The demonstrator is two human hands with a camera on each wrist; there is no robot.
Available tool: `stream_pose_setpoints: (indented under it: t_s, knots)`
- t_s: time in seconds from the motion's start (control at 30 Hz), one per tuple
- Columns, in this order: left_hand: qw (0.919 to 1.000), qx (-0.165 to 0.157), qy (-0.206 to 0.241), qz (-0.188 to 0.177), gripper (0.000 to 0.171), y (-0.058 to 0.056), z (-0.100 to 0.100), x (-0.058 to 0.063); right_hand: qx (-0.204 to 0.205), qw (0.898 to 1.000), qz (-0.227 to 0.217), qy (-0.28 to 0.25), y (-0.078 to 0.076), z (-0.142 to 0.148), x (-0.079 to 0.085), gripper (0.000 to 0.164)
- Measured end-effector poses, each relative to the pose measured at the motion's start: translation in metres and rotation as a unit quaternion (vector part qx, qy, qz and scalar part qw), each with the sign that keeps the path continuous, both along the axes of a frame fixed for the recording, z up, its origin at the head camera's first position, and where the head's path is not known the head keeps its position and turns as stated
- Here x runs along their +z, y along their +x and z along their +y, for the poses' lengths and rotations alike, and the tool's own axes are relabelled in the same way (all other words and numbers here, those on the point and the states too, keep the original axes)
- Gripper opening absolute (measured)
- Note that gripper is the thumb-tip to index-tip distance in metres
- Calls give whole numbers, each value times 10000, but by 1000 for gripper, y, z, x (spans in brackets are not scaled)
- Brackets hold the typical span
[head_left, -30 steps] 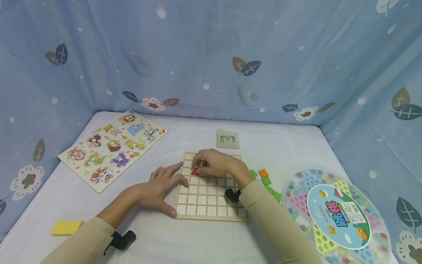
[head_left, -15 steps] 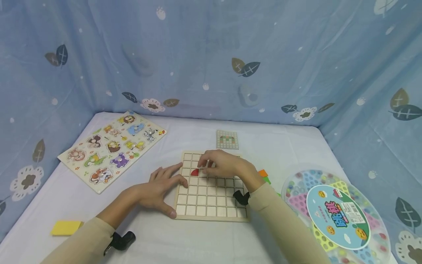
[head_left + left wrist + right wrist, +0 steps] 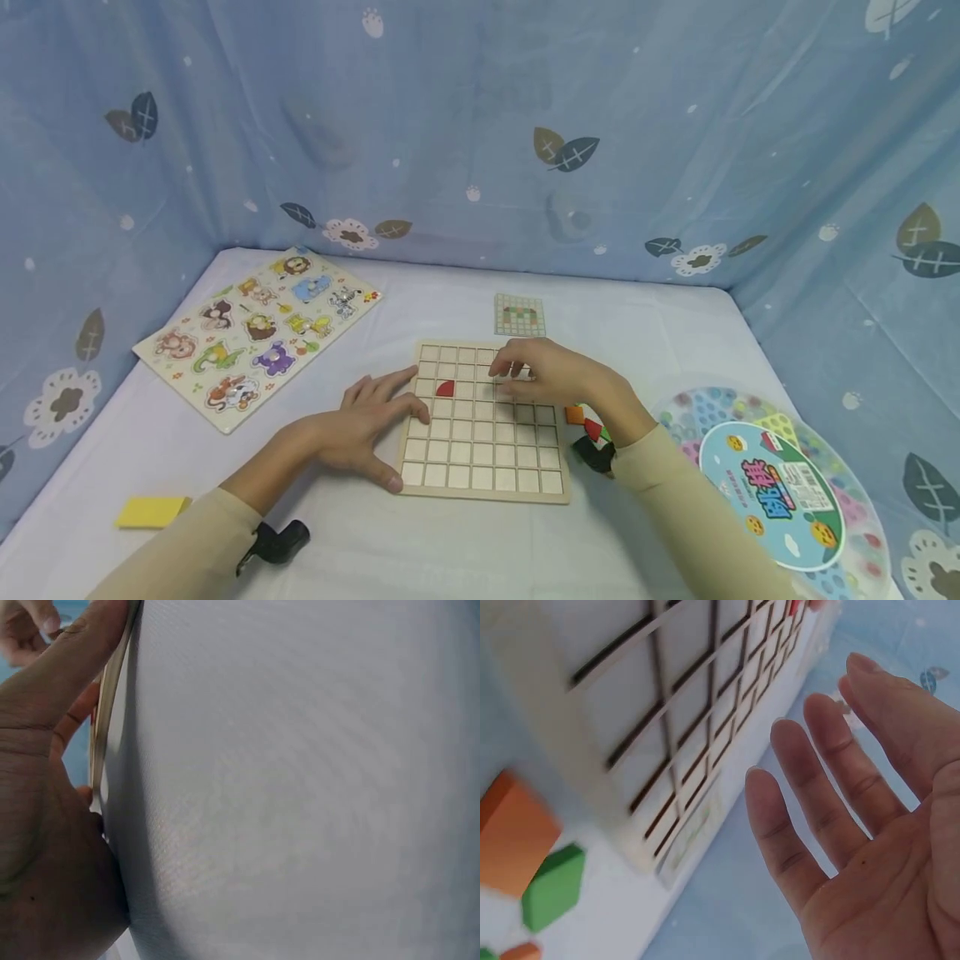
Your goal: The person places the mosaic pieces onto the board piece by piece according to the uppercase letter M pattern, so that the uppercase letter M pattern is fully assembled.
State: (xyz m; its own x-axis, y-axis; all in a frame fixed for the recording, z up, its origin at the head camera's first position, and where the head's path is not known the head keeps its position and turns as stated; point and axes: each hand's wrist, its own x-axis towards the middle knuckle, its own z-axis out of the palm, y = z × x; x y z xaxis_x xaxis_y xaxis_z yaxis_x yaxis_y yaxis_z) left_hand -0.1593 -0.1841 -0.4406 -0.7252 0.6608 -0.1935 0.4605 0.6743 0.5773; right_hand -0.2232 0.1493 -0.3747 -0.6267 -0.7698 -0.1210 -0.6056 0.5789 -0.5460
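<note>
A wooden grid board (image 3: pixel 480 498) lies in the middle of the white table, divided into square cells. One red quarter-circle piece (image 3: pixel 446 388) sits in a cell near its upper left. My left hand (image 3: pixel 363 433) rests along the board's left edge, fingers spread, with the thumb at the lower corner. Over the board's upper right hovers my right hand (image 3: pixel 558 373); the right wrist view shows its palm bare and its fingers loosely extended. Beside the board's right edge lie loose pieces: an orange square (image 3: pixel 574 415), a red piece (image 3: pixel 592 429) and green ones (image 3: pixel 553 888), partly hidden by the right wrist.
A small pattern card (image 3: pixel 519 315) lies behind the board. An animal puzzle board (image 3: pixel 258 337) is at the back left, and a yellow block (image 3: pixel 152 512) at the front left. On the right stands a round game box (image 3: pixel 772 496). Blue curtains (image 3: pixel 450 125) surround the table.
My right hand has let go of the red quarter-circle piece, which stays in its cell, and has moved right across the board. My left hand has kept its place.
</note>
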Motion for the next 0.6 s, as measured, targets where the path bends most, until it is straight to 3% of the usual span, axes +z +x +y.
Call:
stream_pose_setpoints:
  t_s: [0.4,0.6]
  knots:
    - [10000,-33,2,26,83,0,-1,1,-326,9993,-152,54,5,41,0,22]
    - [10000,-28,25,30,82,0,0,1,-640,9971,-390,-161,7,62,-3,30]
